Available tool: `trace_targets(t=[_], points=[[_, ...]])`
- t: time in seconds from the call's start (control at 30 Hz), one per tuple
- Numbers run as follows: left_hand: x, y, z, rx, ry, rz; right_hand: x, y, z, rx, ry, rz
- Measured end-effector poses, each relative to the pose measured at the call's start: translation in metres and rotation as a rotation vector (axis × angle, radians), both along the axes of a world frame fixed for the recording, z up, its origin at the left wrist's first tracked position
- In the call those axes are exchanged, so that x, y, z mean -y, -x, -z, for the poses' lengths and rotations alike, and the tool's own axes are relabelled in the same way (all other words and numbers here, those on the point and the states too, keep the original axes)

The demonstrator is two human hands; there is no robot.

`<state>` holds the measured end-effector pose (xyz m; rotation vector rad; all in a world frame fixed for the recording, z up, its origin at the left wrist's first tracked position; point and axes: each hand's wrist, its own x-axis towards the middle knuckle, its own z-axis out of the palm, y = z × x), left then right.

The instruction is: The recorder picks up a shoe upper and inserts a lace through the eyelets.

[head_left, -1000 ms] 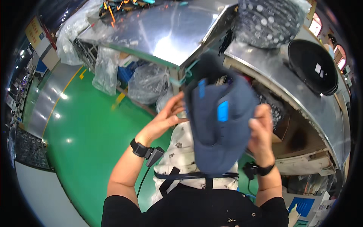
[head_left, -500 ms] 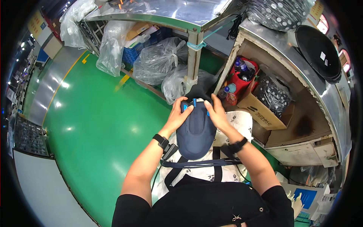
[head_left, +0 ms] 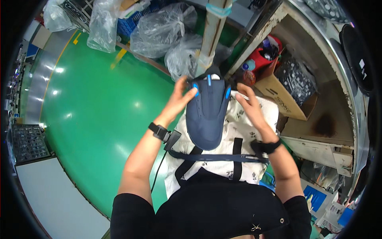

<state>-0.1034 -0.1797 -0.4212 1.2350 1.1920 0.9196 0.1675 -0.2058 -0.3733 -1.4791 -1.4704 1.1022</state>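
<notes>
A navy shoe upper with bright blue patches is held over my lap, its rounded toe toward me. On its left side, my left hand presses the thumb near a blue patch, with the fingers partly hidden behind the collar edge. My right hand is off the shoe upper, just to its right, fingers spread and nothing in them. Something white shows at the dark collar opening at the far end. Under the upper lies a cream apron with a dark flower print and black straps.
A rusty table leg stands just beyond the shoe upper, beside clear plastic bags. To the right, an open cabinet holds a cardboard box and a red container with bottles. Green floor stretches to the left.
My right hand has let go of the shoe upper and moved to the right, opening. The left hand stays on it. The view has tilted, so the surroundings sit higher.
</notes>
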Motion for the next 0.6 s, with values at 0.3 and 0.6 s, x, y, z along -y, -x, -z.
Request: trace_targets(t=[0.3,0.6], points=[[0.076,0.005,-0.069,-0.048,-0.053,0.069,0.122,-0.028,-0.031,0.366,0.089,-0.656],[0.128,-0.030,-0.123,-0.023,-0.036,0.561,0.112,-0.025,-0.068,0.343,-0.132,-0.668]])
